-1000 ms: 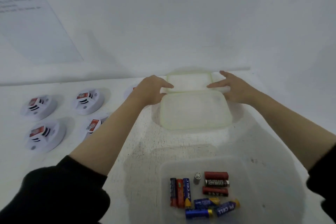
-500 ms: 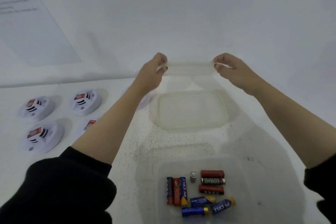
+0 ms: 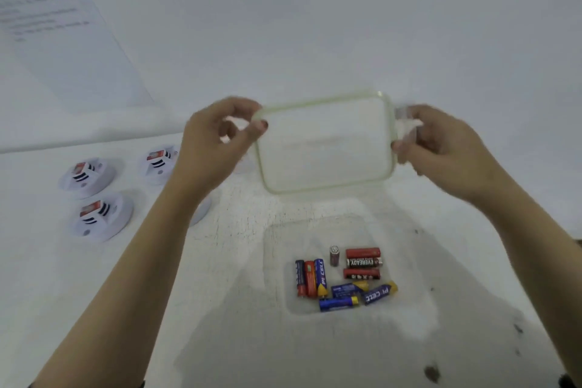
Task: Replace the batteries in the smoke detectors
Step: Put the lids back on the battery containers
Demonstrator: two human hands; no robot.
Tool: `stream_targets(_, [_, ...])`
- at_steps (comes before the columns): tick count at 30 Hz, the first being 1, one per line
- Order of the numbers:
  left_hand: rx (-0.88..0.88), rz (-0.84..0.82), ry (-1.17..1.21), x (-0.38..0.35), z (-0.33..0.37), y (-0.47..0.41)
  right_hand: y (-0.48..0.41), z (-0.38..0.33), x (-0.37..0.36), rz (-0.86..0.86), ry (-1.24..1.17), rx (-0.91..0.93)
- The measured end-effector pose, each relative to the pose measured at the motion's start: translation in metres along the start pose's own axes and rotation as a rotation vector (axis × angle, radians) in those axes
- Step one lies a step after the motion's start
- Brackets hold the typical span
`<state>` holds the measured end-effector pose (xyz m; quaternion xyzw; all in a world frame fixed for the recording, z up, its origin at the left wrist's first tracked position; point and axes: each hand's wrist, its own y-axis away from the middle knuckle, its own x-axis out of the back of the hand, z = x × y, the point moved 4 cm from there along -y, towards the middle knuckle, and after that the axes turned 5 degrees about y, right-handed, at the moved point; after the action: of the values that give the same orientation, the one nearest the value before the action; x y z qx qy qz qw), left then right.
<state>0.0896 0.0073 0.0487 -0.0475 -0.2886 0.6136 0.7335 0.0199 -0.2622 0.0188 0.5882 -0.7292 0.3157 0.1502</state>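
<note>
Container (image 3: 324, 142) held aloft, left hand (image 3: 217, 138) & right hand (image 3: 441, 145) fingers pinching its ends; batts (image 3: 343, 277) lie nearer.

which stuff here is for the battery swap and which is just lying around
For the job:
white round plastic smoke detectors
blue and red cylindrical batteries in clear plastic tub
translucent green-rimmed plastic lid

Lying about:
printed white paper sheet

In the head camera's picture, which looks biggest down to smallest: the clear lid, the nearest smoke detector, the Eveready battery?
1. The clear lid, held up nearer the camera, so somewhat flattered.
2. The nearest smoke detector.
3. The Eveready battery, smallest.
</note>
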Motion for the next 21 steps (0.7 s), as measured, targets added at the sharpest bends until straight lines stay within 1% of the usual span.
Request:
stream_targets(2, [0.098, -0.031, 0.001, -0.003, -0.006, 0.025, 0.029, 0.005, -0.011, -0.010, 0.042, -0.065])
stream_targets(5, [0.208, -0.101, -0.067, -0.012, -0.019, 0.058, 0.071, 0.011, -0.026, -0.039, 0.121, -0.173])
stream_targets(9, [0.356, -0.158, -0.058, -0.023, -0.040, 0.093, 0.109, 0.012, -0.040, -0.089, 0.211, -0.283])
stream_targets(12, [0.390, -0.156, -0.044, -0.025, -0.046, 0.102, 0.119, 0.010, -0.044, -0.065, 0.218, -0.322])
stream_targets(16, [0.379, -0.132, -0.049, -0.027, -0.046, 0.100, 0.120, 0.004, -0.042, -0.008, 0.187, -0.330])
stream_targets(21, [0.386, -0.091, 0.053, -0.026, -0.041, 0.100, 0.119, 0.000, -0.037, 0.052, 0.186, -0.343])
